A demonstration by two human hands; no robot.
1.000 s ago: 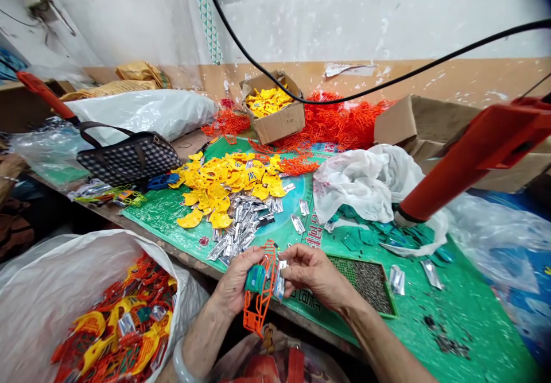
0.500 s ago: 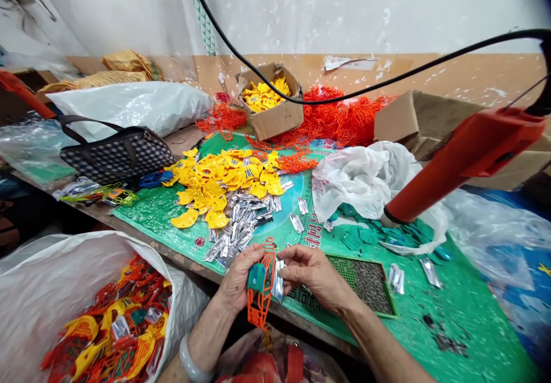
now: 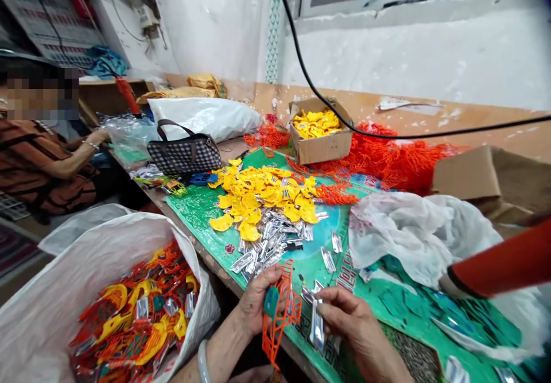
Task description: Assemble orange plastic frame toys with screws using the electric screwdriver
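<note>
My left hand is closed around an orange lattice plastic part with a green piece attached to its side. To the right, my right hand pinches a shiny silver part between thumb and fingers. This silver part is apart from the orange one. Beyond my hands lie a heap of silver parts and a larger pile of yellow plastic parts.
An open white sack of orange and yellow assemblies stands at left. A tray of small metal pieces and a red-orange tool are at right. A cardboard box and a checked bag sit behind. A co-worker sits far left.
The view has swung left, bringing the co-worker into sight. My right hand has moved away from the orange part, with the silver part in its fingers. My left hand keeps its hold.
</note>
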